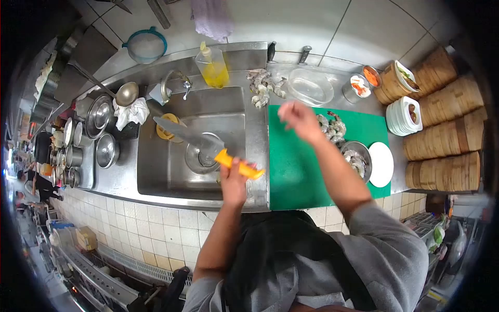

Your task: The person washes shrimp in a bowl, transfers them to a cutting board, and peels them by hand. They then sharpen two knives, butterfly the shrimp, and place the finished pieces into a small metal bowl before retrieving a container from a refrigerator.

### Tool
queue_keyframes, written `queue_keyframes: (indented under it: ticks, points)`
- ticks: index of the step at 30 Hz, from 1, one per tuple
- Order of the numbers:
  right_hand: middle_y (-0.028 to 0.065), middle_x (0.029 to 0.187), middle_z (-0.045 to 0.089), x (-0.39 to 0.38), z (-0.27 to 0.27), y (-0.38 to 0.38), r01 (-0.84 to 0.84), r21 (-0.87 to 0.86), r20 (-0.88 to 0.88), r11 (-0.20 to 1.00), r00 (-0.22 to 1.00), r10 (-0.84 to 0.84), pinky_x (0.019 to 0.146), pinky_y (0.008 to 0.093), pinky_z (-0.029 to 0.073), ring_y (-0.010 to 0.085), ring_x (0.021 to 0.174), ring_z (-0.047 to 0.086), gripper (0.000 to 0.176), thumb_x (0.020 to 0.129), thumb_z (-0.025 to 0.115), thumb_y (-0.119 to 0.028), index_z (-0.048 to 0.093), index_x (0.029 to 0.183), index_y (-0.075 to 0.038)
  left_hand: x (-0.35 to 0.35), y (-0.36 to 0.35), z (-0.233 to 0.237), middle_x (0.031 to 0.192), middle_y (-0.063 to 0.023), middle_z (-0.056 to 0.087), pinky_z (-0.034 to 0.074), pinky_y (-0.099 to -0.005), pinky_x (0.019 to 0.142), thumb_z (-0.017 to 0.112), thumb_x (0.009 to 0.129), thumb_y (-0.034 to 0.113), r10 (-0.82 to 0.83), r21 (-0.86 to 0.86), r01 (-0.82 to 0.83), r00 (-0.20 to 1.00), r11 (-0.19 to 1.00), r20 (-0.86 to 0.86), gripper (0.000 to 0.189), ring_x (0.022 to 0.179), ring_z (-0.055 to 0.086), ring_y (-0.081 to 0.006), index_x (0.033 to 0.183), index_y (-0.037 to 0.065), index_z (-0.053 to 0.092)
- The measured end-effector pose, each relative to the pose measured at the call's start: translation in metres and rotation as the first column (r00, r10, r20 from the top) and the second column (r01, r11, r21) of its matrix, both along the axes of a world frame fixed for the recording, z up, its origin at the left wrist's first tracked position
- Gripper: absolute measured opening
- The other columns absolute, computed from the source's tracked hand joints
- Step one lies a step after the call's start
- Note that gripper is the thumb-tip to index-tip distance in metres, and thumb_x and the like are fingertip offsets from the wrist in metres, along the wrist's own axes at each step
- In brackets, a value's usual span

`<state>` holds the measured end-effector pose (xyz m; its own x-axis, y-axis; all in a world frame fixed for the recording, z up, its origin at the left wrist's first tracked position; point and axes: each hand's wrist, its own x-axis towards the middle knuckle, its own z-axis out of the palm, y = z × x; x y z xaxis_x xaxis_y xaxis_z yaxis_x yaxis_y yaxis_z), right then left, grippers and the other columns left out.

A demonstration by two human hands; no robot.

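My left hand (233, 182) is wrapped round the yellow handle of a knife (240, 165), whose wide blade points left over the sink (192, 195). Over the back left part of the green cutting board (296, 171) is my right hand (299, 119), its fingers blurred, so what they hold, if anything, cannot be made out. Shrimp (337, 127) lie on the board just right of that hand, and a metal bowl (368, 165) with more shrimp stands nearer me. Beside the bowl is a white plate (381, 164). Another pile of shrimp (262, 87) lies behind the board.
A clear plastic container (311, 87) stands behind the board. Bamboo steamers (442, 171) and stacked white dishes (397, 118) are at the right. A faucet (182, 82), a bottle of yellow liquid (213, 67) and a ladle (127, 94) are around the sink. People (44, 182) stand far left.
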<state>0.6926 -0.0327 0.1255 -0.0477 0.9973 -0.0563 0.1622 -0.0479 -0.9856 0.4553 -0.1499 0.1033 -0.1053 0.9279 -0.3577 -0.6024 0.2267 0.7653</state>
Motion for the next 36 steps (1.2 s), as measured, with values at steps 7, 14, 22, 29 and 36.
queue_keyframes:
  ticks: [7, 14, 22, 29, 36]
  points:
    - [0.0175, 0.112, 0.068, 0.045, -0.061, 0.234, 0.243, 0.326, 0.736, 0.914, 0.542, -0.406, 0.09, 0.0444, 0.051, 0.0365, 0.104, 0.064, 0.043, 0.084, 0.07, -0.041, 0.065, 0.108, -0.005, -0.058, -0.071, -0.007, 0.081, -0.006, 0.053, 0.056, -0.0376, 0.059, 0.054, 0.1, 0.025, 0.114, -0.121, -0.148, 0.961, 0.982, -0.252, 0.019, 0.062, 0.06, -0.0206, 0.104, 0.008, 0.045]
    - [0.0189, 0.111, 0.068, 0.016, -0.053, 0.263, 0.285, 0.252, 0.834, 0.925, 0.42, -0.357, 0.088, 0.0495, 0.05, 0.0384, 0.106, 0.064, 0.048, 0.087, 0.066, -0.046, 0.061, 0.114, -0.007, -0.058, -0.123, 0.003, 0.081, -0.0034, 0.053, 0.055, -0.0351, 0.053, 0.057, 0.098, 0.029, 0.126, -0.288, -0.191, 0.965, 0.938, -0.231, 0.022, 0.058, 0.06, -0.0177, 0.106, 0.01, 0.048]
    - [0.0254, 0.116, 0.064, 0.076, -0.08, 0.305, 0.682, 0.318, 0.519, 0.658, 0.455, -0.723, 0.094, 0.0475, 0.048, 0.0397, 0.109, 0.062, 0.066, 0.084, 0.064, -0.05, 0.054, 0.122, 0.003, -0.078, -0.142, 0.027, 0.083, -0.0016, 0.052, 0.053, -0.0312, 0.055, 0.054, 0.1, 0.03, 0.07, -0.302, -0.142, 0.969, 0.943, -0.235, 0.022, 0.059, 0.059, -0.0144, 0.108, 0.011, 0.048]
    - [0.0164, 0.1, 0.07, 0.163, 0.058, 0.293, 0.444, 0.579, 0.29, 0.684, 0.672, -0.682, 0.086, 0.0415, 0.05, 0.0313, 0.092, 0.066, 0.052, 0.081, 0.069, -0.044, 0.063, 0.104, 0.002, -0.116, -0.149, 0.049, 0.077, 0.0011, 0.053, 0.048, -0.0257, 0.051, 0.056, 0.099, 0.032, -0.119, -0.361, -0.039, 0.907, 0.932, -0.405, 0.024, 0.058, 0.053, -0.0076, 0.106, 0.009, 0.056]
    - [0.0201, 0.11, 0.067, 0.115, 0.244, 0.064, 0.496, 0.414, -0.311, 0.763, 0.865, -0.393, 0.087, 0.0397, 0.057, 0.0325, 0.091, 0.07, 0.025, 0.09, 0.063, -0.015, 0.058, 0.102, 0.006, -0.149, -0.143, 0.036, 0.077, -0.0002, 0.054, 0.051, -0.0265, 0.052, 0.056, 0.099, 0.025, -0.194, -0.216, 0.11, 0.885, 0.97, -0.423, 0.028, 0.056, 0.052, -0.0086, 0.118, 0.004, 0.057]
